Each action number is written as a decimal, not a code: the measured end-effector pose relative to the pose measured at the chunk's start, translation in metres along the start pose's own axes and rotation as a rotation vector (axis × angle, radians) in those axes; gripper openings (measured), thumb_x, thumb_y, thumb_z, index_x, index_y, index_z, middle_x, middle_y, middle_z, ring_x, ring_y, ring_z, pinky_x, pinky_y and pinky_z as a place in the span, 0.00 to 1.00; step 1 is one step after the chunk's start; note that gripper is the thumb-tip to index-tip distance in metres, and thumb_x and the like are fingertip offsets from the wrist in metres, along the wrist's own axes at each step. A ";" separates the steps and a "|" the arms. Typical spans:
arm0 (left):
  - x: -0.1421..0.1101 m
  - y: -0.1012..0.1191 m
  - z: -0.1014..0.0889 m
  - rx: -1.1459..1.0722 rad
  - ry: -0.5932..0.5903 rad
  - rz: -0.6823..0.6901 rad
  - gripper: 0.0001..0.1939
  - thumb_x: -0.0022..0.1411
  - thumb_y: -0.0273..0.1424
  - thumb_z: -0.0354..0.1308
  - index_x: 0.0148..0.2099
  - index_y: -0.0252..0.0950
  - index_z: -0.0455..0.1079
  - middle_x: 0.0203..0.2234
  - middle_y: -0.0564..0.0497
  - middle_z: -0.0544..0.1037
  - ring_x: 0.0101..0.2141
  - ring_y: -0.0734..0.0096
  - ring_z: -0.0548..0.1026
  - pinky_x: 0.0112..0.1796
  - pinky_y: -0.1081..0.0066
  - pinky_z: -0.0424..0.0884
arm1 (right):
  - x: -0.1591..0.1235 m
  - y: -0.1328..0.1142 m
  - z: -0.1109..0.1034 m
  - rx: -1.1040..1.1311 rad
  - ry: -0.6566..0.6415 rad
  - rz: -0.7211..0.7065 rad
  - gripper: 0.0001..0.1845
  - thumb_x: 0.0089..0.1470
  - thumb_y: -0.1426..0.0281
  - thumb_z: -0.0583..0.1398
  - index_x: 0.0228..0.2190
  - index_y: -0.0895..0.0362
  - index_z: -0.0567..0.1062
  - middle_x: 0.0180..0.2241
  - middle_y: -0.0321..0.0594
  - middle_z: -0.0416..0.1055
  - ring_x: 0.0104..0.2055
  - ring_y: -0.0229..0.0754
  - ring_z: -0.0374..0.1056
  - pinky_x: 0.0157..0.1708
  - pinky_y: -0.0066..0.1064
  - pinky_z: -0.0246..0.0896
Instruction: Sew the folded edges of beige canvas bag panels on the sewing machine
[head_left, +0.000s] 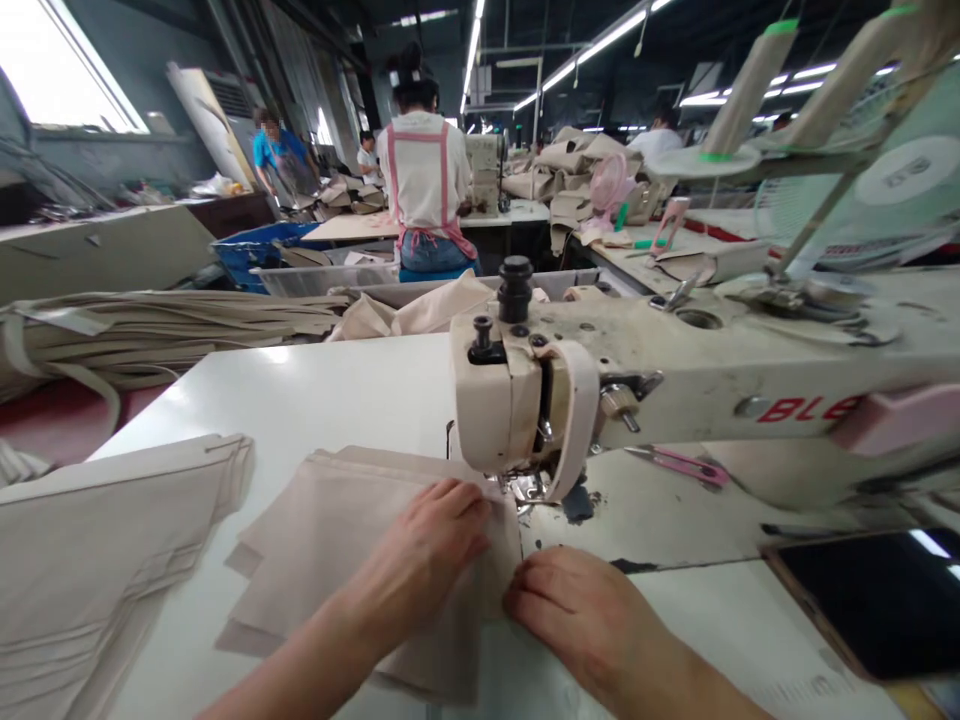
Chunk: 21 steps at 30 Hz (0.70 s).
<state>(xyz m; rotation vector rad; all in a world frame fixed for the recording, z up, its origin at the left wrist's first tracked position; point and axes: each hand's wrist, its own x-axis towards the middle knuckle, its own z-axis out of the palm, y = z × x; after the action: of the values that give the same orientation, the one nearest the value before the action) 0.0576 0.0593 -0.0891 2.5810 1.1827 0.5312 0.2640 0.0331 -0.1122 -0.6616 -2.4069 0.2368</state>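
Observation:
A folded beige fabric piece (pixel 330 540) lies flat on the white sewing table (pixel 322 390), its right edge under the head of the cream sewing machine (pixel 525 400). My left hand (pixel 424 555) rests palm-down on the fabric, fingertips close to the presser foot (pixel 529 488). My right hand (pixel 581 610) lies at the fabric's lower right corner, fingers curled and pinching its edge, just in front of the needle area.
A stack of beige pieces (pixel 97 560) sits at the left. Pink thread snips (pixel 679 465) lie under the machine arm; a dark phone (pixel 870 600) is at the right. Piled fabric strips (pixel 150 330) lie behind. A co-worker in a pink apron (pixel 424 170) sits with their back turned ahead.

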 end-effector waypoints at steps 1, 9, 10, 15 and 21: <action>0.003 -0.007 -0.001 0.015 -0.019 0.005 0.09 0.66 0.24 0.50 0.45 0.37 0.70 0.40 0.48 0.75 0.42 0.63 0.71 0.45 0.66 0.69 | 0.000 0.000 0.001 -0.011 -0.014 -0.003 0.16 0.66 0.74 0.48 0.37 0.59 0.76 0.31 0.44 0.76 0.36 0.42 0.72 0.39 0.31 0.69; 0.013 -0.031 0.011 0.075 0.043 0.009 0.08 0.66 0.25 0.50 0.40 0.34 0.71 0.35 0.47 0.75 0.36 0.63 0.71 0.38 0.67 0.71 | 0.005 0.013 0.007 0.007 0.012 0.022 0.19 0.67 0.74 0.45 0.40 0.61 0.76 0.32 0.46 0.77 0.39 0.43 0.73 0.44 0.32 0.70; 0.015 -0.032 0.012 0.076 0.048 0.001 0.08 0.65 0.24 0.50 0.37 0.34 0.70 0.32 0.48 0.74 0.33 0.64 0.71 0.36 0.67 0.70 | 0.007 0.015 0.007 0.015 0.015 0.020 0.20 0.67 0.74 0.45 0.40 0.62 0.76 0.32 0.47 0.77 0.39 0.43 0.73 0.44 0.32 0.70; 0.022 -0.033 0.009 0.069 0.067 -0.016 0.09 0.63 0.24 0.50 0.31 0.35 0.68 0.29 0.50 0.74 0.29 0.67 0.70 0.32 0.69 0.69 | 0.012 0.019 0.008 -0.003 0.071 0.024 0.21 0.67 0.75 0.43 0.40 0.63 0.76 0.35 0.48 0.77 0.43 0.44 0.73 0.46 0.32 0.70; 0.031 -0.042 0.008 0.068 0.156 -0.009 0.10 0.62 0.22 0.49 0.33 0.36 0.70 0.36 0.45 0.74 0.39 0.60 0.70 0.40 0.64 0.71 | 0.013 0.017 0.007 -0.143 0.080 0.149 0.16 0.64 0.77 0.49 0.44 0.58 0.75 0.45 0.45 0.77 0.45 0.49 0.72 0.44 0.40 0.72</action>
<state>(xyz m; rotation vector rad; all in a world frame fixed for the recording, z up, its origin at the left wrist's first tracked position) 0.0513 0.1090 -0.1056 2.6297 1.2821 0.7140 0.2579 0.0544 -0.1164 -0.8999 -2.3154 0.0983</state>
